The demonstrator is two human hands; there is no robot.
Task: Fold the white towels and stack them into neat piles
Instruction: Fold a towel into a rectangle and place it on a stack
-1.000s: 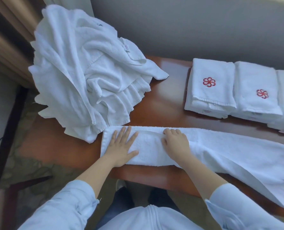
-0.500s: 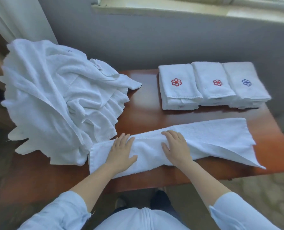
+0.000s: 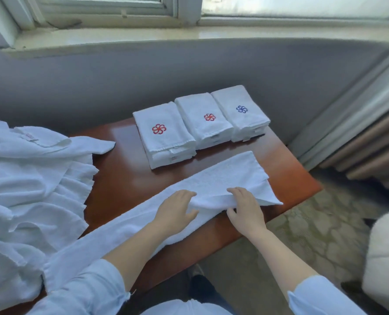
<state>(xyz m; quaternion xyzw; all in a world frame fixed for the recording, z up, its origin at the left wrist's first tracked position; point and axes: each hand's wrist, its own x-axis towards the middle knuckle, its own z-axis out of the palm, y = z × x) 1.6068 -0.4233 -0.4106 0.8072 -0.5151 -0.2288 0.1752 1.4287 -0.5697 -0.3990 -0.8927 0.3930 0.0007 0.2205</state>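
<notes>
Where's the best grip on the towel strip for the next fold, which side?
Take the towel strip by its free right end, coming from the near right: a loose corner there sits at the table edge, easy to pinch. Left hand pins the middle; right hand grips the near edge.

Soft window daylight — slight blur, bowed edges

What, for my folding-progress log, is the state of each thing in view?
Long white terry towel: folded lengthwise into a strip, lying on the glossy brown wooden table, near edge lifted.
Left hand: flat, pressing the strip.
Right hand: pinching the strip's near edge.
Three folded white towel piles: folded, side by side, emblems up.
Crumpled heap of white towels: unfolded.
</notes>
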